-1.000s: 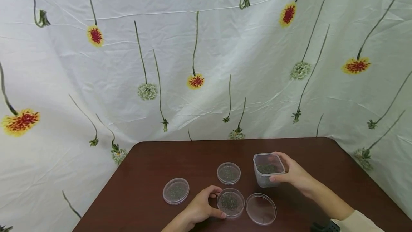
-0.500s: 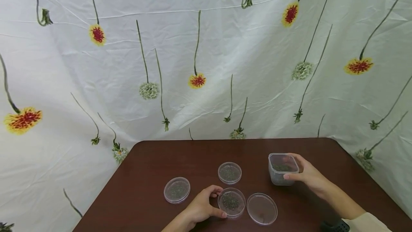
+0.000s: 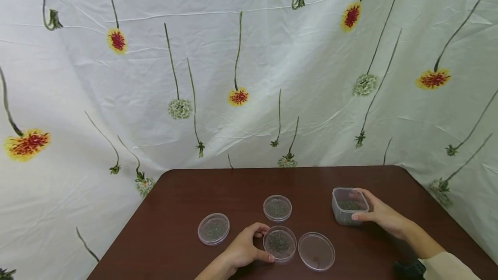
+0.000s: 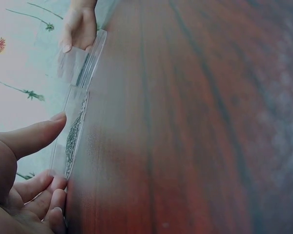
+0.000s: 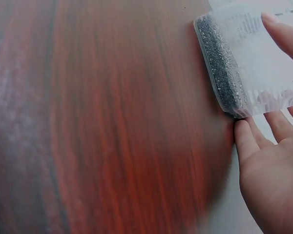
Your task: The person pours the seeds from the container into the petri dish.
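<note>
My left hand (image 3: 246,249) holds the near petri dish (image 3: 279,242) by its side, thumb at the front rim and fingers behind. Dark grains (image 4: 75,134) cover the bottom of this dish in the left wrist view. Over at the right, my right hand (image 3: 379,215) grips a clear square plastic container (image 3: 342,218) between thumb and fingers. A layer of small dark grains (image 5: 219,63) fills its lower part, and its top has no lid on. In the right wrist view the container's base sits right at the tabletop.
An empty clear lid or dish (image 3: 317,252) lies just right of the held dish. Two more petri dishes with grains stand by: one behind (image 3: 277,208), one to the left (image 3: 214,229). The brown table (image 3: 186,193) ends at a flower-print cloth (image 3: 214,133).
My right hand has carried the container rightward, away from the dishes, and it now sits slightly lower. The left hand stays on its dish.
</note>
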### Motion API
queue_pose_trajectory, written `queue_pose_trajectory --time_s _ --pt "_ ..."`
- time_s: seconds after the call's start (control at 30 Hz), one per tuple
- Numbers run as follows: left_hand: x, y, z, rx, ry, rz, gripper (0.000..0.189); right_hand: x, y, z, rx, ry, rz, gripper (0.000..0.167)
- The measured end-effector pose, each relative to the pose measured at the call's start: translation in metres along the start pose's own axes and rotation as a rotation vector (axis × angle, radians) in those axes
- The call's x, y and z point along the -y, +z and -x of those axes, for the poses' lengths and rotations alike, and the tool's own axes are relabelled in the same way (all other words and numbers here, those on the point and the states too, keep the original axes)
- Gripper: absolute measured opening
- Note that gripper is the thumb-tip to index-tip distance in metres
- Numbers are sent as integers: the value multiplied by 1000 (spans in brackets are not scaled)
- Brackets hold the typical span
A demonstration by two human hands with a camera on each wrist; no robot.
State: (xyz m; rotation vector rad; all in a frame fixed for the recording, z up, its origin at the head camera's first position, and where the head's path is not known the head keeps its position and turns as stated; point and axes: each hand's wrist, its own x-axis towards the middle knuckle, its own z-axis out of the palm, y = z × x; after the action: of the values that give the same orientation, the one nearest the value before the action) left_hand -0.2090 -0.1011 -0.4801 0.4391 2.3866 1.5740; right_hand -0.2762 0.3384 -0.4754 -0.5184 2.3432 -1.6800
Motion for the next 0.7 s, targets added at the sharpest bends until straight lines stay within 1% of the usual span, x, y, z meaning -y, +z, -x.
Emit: queue_pose_trajectory --time_s 0.17,0.37,0.53,0.6,0.7 --pt "0 0 0 3 -1 -3 66 1 -1 0 5 15 -1 88" --pt "1 -1 0 -9 -3 -3 66 7 1 -3 -2 39 17 89" --pt "1 0 1 -10 -12 -9 66 9 2 -3 4 25 27 88" --pt "1 0 1 -11 -8 -9 66 9 1 -2 5 11 31 88" --pt "1 0 0 -10 1 -13 65 9 -1 -2 1 15 31 85"
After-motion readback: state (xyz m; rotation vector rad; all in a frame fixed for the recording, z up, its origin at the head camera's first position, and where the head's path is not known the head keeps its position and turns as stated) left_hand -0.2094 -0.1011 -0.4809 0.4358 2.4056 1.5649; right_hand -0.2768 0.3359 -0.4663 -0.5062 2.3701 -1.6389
